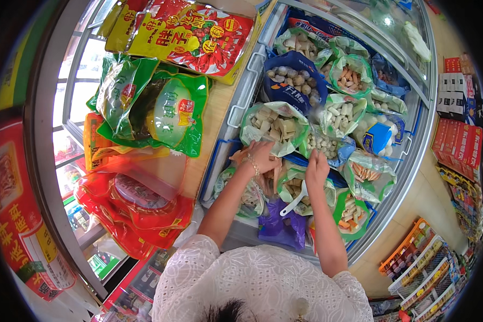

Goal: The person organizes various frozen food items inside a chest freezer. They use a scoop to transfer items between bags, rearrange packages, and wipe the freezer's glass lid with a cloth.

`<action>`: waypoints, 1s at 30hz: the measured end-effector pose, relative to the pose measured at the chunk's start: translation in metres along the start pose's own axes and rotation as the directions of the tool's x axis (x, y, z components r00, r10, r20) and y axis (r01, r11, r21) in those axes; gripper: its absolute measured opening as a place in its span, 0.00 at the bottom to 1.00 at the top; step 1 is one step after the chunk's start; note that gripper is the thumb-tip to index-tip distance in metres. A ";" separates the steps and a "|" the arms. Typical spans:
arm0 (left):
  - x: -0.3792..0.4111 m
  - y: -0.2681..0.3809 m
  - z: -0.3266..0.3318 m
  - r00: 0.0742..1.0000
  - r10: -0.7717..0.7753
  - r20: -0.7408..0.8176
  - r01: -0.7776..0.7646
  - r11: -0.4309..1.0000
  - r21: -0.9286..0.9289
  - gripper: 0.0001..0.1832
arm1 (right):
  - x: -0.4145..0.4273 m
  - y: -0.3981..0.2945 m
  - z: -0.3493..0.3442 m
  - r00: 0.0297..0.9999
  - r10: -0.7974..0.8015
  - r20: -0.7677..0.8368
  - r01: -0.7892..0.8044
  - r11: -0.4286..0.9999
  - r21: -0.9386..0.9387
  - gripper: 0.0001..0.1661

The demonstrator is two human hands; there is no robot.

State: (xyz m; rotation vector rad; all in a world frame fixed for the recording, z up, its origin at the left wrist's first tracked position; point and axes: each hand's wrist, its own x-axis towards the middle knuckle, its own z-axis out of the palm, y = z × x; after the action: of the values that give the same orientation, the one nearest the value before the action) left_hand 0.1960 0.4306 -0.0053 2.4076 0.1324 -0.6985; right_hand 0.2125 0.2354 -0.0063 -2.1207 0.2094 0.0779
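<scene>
My left hand [261, 157], with a bracelet at the wrist, has its fingers curled at the rim of a brownish bag [270, 181]. Just beyond it an open bag of pale square pieces [274, 125] stands in the chest freezer [235, 120]. My right hand [317, 167] is closed around a white plastic spoon [293, 203]; its handle slants down to the left, and its bowl end is not clear. Near that hand sits a bag of small white balls [321, 145]. A bag of cut pieces [296, 187] lies below, between my forearms.
Several open bags crowd the freezer, among them a dark blue bag of round balls [294, 80]. A glass lid [370, 32] covers its far end. Green food packs [173, 108] and red packs [137, 205] lie on the wooden counter [221, 96]. Red boxes [457, 143] stand at right.
</scene>
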 end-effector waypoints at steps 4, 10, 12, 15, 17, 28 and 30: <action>-0.008 -0.011 0.005 0.997 0.036 -0.061 -0.026 0.985 0.172 0.30 | 0.027 -0.021 0.022 0.994 0.083 0.077 -0.051 0.938 -0.343 0.19; -0.010 -0.049 0.006 0.973 0.057 -0.222 -0.014 0.981 0.193 0.16 | 0.048 0.000 0.043 0.960 0.019 0.279 0.085 0.930 -0.357 0.17; -0.003 -0.064 0.014 0.912 0.119 -0.393 -0.037 0.977 0.210 0.10 | 0.059 -0.026 0.063 0.964 -0.096 0.247 0.160 0.955 -0.252 0.17; 0.010 -0.039 -0.019 0.938 -0.087 -0.335 0.140 0.980 0.138 0.09 | 0.083 -0.090 0.076 0.967 -0.180 0.179 0.189 0.981 -0.034 0.16; -0.001 -0.033 -0.013 0.866 0.026 -0.500 0.034 0.993 0.111 0.09 | 0.075 -0.127 0.052 0.971 -0.151 0.186 0.134 0.985 0.105 0.15; -0.010 -0.015 -0.033 0.897 0.115 -0.426 -0.226 0.949 -0.219 0.17 | 0.034 0.013 0.016 0.999 -0.007 0.051 0.015 0.989 -0.146 0.17; 0.002 -0.012 -0.038 0.776 0.040 -0.629 -0.081 0.996 -0.037 0.21 | 0.031 -0.009 0.016 0.993 0.044 0.106 -0.032 0.992 -0.118 0.16</action>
State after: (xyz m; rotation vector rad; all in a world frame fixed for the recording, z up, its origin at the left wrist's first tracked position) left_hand 0.2114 0.4626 0.0128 2.4764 0.3413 0.1737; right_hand 0.2446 0.2501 -0.0120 -2.2214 0.1851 0.2320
